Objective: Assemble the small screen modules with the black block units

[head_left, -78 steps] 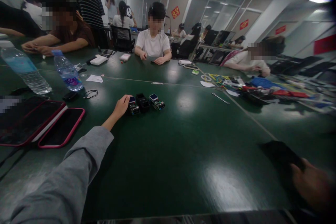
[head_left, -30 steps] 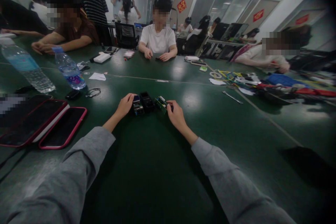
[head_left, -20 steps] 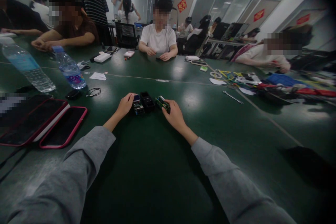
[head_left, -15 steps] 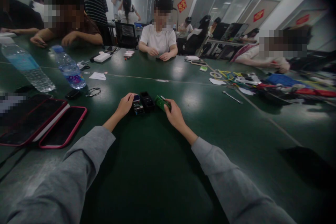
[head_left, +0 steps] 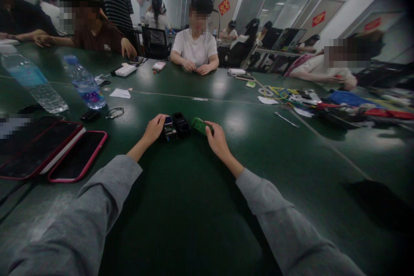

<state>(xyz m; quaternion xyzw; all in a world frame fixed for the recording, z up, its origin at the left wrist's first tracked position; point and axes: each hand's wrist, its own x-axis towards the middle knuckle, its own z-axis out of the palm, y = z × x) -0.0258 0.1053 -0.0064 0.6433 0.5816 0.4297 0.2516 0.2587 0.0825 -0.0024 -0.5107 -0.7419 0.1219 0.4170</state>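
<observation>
My right hand (head_left: pixel 217 136) pinches a green circuit board (head_left: pixel 199 125) by its right end, with the board's flat face tilted toward me. At the left, my left hand (head_left: pixel 155 127) has its fingers closed on the edge of a small electronic module (head_left: pixel 170 131), which shows a dark screen at its top and bare parts below. Between the hands a black plastic housing (head_left: pixel 181 123) lies on the table, close beside the module. The fingertips of my left hand are partly hidden behind the module.
Pink-edged phones (head_left: pixel 79 157) lie on the green table (head_left: pixel 181 207) at left, near two water bottles (head_left: pixel 84 82). A wrench (head_left: pixel 286 119) and a heap of cables and tools (head_left: pixel 349 105) are at right. Across the table sits a person (head_left: pixel 196 47).
The circuit board has turned in my right hand and shows more of its flat face; that hand has shifted slightly right. My left hand has stayed in place.
</observation>
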